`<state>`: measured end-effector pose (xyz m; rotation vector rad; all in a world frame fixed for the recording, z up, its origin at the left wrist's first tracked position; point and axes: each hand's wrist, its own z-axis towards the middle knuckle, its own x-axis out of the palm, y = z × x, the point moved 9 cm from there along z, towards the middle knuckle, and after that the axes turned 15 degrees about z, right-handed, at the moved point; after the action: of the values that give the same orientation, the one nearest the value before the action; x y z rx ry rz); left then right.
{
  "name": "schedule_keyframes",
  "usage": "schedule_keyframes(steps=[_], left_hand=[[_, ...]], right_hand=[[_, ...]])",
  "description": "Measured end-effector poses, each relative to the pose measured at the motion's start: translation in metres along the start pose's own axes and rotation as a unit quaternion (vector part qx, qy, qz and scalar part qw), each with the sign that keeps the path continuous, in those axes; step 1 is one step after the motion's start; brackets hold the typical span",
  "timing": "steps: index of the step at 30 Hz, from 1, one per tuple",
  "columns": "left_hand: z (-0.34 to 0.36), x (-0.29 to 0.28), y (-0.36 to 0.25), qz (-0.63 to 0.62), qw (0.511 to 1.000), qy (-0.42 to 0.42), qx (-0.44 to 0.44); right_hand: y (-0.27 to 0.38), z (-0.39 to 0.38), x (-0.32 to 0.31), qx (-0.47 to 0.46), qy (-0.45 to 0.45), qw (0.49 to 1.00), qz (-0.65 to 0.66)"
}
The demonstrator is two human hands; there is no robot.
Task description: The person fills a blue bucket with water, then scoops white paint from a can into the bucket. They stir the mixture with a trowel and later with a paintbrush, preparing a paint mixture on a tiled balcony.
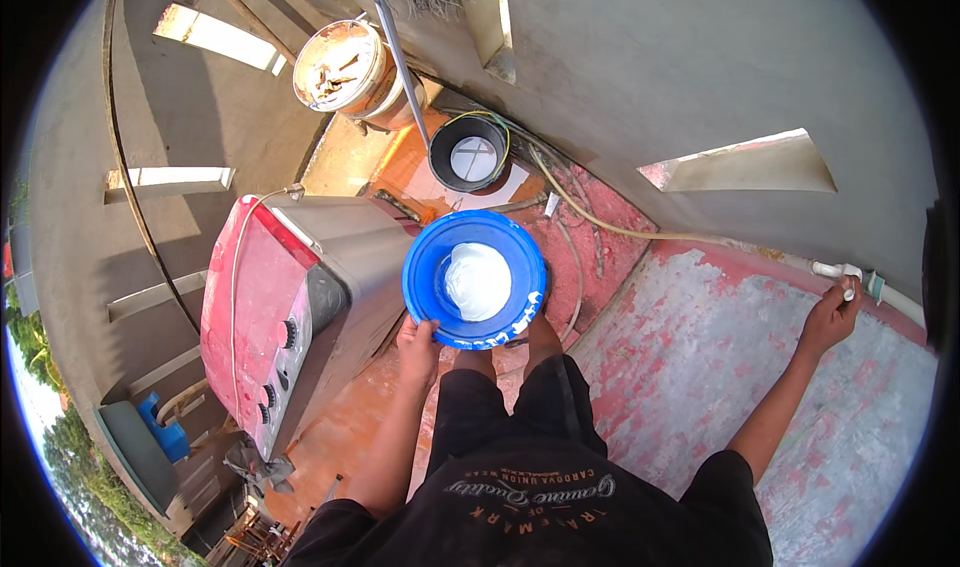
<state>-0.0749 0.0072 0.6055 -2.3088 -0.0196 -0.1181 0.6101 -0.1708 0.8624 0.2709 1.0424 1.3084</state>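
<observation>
My left hand [418, 347] grips the near left rim of a round blue basin [425, 267], fingers closed on its edge. A bright white patch [478, 282] lies in the bottom; whether it is liquid, foam or a reflection I cannot tell. Light writing marks the basin's near right rim. Stretched out to the right, my right hand [833, 315] is closed around the handle of a white tap [838, 271] on a pale pipe. Its fingers partly hide the handle. A beige hose [640, 233] runs left from the tap along the wall's foot.
A black bucket [470, 154] with pale liquid stands beyond the basin. Behind it is a dirty white bucket [345, 72]. A pink-topped twin-tub washing machine [255, 312] stands at left. Grey walls enclose the red-stained wet floor; a worn pink-grey ledge [720, 387] lies at right.
</observation>
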Motion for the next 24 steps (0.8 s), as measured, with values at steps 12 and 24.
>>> schedule_keyframes(steps=[12,24], left_hand=[[0.027,-0.017,0.011,-0.016,1.0,-0.016,-0.017],[0.048,-0.036,0.026,0.004,0.999,-0.006,-0.036]], right_hand=[[0.01,-0.004,0.001,0.024,0.001,0.999,0.03],[0.001,-0.004,0.0,0.03,0.014,0.984,0.176]])
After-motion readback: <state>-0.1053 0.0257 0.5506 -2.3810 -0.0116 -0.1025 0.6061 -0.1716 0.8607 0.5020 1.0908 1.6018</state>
